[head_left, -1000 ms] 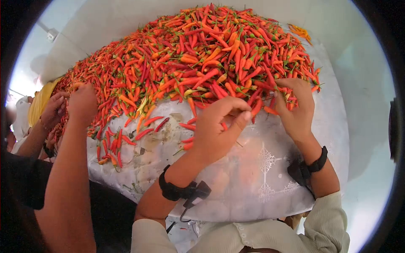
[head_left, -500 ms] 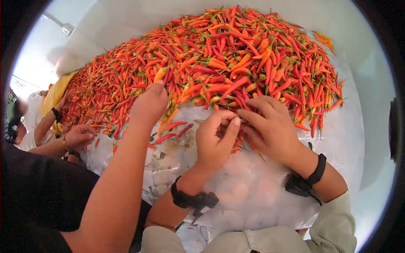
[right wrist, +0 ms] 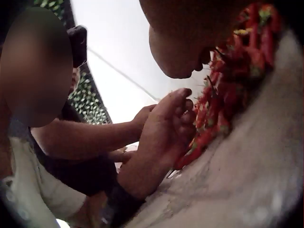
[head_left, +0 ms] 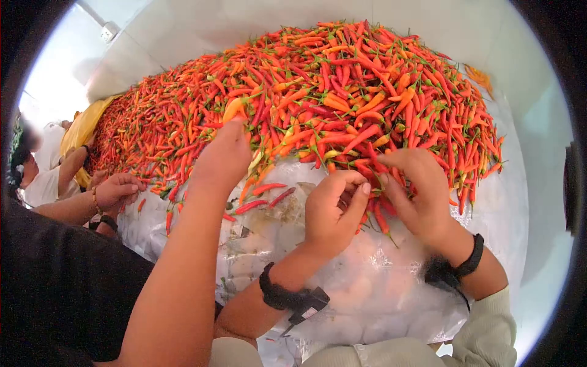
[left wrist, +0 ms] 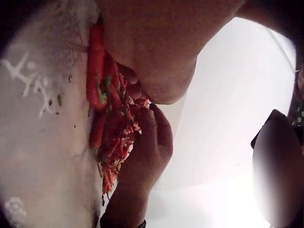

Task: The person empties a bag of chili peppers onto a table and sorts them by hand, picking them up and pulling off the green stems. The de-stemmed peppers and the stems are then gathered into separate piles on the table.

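A large heap of red and orange chilies (head_left: 367,92) lies on a plastic-covered surface (head_left: 391,281). My left hand (head_left: 333,211) is at the heap's near edge, fingers curled and thumb close to the index finger; the right wrist view shows this hand (right wrist: 164,130) from the side, its palm contents unclear. Just right of it is my right hand (head_left: 425,199), its bent fingers and thumb reaching toward the left fingertips, among chilies. In the left wrist view the right hand (left wrist: 145,152) has bent fingers beside red chilies (left wrist: 97,66). Whether either hand pinches a chili cannot be told.
Another person's arm (head_left: 177,281) reaches in from the left, the hand (head_left: 226,153) holding an orange chili (head_left: 234,109) over the heap. More hands (head_left: 116,189) work farther left, near a yellow cloth (head_left: 82,131). Several loose chilies (head_left: 269,188) lie left of my left hand.
Since one second ago my right hand has come down from the heap beside my left hand. The neighbour's hand has moved right and picked up an orange chili. The head view has shifted.
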`<state>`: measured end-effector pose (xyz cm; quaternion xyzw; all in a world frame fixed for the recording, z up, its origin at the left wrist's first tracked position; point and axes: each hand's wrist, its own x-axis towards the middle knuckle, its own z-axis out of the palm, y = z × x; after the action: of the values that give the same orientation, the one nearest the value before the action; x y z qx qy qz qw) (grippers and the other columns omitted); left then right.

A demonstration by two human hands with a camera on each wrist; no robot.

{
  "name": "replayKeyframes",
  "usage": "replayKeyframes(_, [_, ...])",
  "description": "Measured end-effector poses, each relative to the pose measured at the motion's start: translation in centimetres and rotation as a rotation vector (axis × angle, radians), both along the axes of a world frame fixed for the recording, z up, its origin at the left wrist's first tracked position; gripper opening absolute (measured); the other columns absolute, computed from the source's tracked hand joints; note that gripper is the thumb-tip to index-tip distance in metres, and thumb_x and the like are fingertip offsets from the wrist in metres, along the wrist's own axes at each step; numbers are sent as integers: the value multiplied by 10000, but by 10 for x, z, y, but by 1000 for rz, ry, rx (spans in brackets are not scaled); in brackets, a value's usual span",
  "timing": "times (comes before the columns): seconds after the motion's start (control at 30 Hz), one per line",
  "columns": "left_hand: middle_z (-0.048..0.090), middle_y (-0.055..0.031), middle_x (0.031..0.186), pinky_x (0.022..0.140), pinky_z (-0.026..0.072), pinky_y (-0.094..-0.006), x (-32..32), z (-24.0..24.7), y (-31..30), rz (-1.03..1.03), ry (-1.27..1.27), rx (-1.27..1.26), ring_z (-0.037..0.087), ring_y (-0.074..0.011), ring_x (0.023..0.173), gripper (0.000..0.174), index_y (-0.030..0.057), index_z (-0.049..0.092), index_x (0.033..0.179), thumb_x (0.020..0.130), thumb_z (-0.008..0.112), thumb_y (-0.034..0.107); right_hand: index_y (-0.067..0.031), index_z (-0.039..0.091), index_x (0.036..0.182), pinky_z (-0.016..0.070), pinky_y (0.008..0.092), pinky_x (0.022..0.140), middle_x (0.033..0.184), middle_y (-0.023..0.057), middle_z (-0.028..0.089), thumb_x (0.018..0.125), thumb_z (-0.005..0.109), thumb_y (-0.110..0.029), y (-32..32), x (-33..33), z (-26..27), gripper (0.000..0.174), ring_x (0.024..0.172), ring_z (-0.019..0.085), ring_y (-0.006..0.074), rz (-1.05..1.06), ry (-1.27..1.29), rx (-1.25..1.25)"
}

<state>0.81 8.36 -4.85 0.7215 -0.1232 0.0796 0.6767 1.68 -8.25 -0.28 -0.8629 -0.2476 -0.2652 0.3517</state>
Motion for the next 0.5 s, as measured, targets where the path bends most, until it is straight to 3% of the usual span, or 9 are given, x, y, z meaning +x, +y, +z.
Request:
replayKeyframes(0.13, [573,-54,729,550,431,-257,2,-1,-2,-13,-61,47,544,-127,607,90,21,585,911,873,612,97,-26,602,1061,498,375,776,979,149,626,803,669,-132,25,28,35,287,890,616,303,168,189,241])
replayKeyframes(0.23, [576,-82,731,577,446,-284,4,2,0,4,-118,70,563,-171,621,92,17,583,903,866,611,96,-2,597,1072,502,366,778,981,158,641,831,647,-168,53,50,55,297,898,630,280,324,505,349])
replayKeyframes(0.37, [595,-101,749,607,464,-307,5,-1,1,62,-158,73,593,-199,651,96,13,586,899,861,614,96,-6,621,1053,506,360,766,947,166,667,825,650,-199,77,76,42,301,863,650,273,343,391,154])
replayKeyframes(0.5, [609,-113,762,617,474,-321,5,1,1,111,-258,117,610,-226,662,110,8,582,913,859,617,97,-4,610,1072,503,327,766,960,124,652,847,631,-172,77,79,21,282,862,629,206,324,490,119])
